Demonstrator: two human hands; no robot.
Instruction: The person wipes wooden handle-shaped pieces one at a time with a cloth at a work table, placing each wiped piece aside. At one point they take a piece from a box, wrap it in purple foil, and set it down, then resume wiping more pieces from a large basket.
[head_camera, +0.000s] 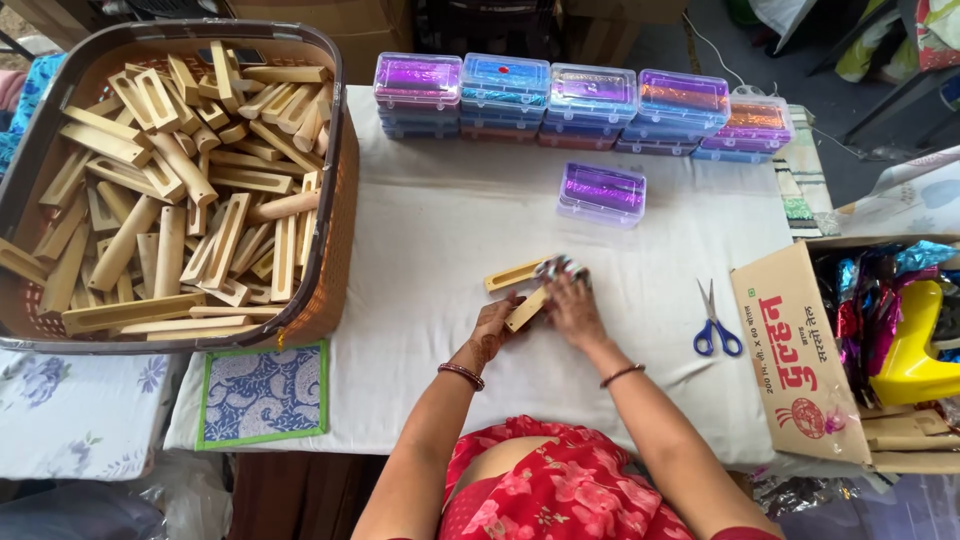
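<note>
Both hands met mid-surface (420, 260): left hand (492, 328) clamped on a wooden block (526, 309) to steady it, right hand (572, 305) closed over shiny foil (556, 267) at its end, another block (513, 275) just beside.

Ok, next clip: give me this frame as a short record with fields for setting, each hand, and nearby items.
setting: white-covered table, seen from the head camera
left hand: left hand grips a slotted wooden block
right hand: right hand rests on shiny foil at the block's end
second block: wooden piece lies just beyond the hands
left side: brown basket heaped with wooden pieces
far edge: stacked clear plastic boxes; one apart
right side: blue-handled scissors; open cardboard carton
</note>
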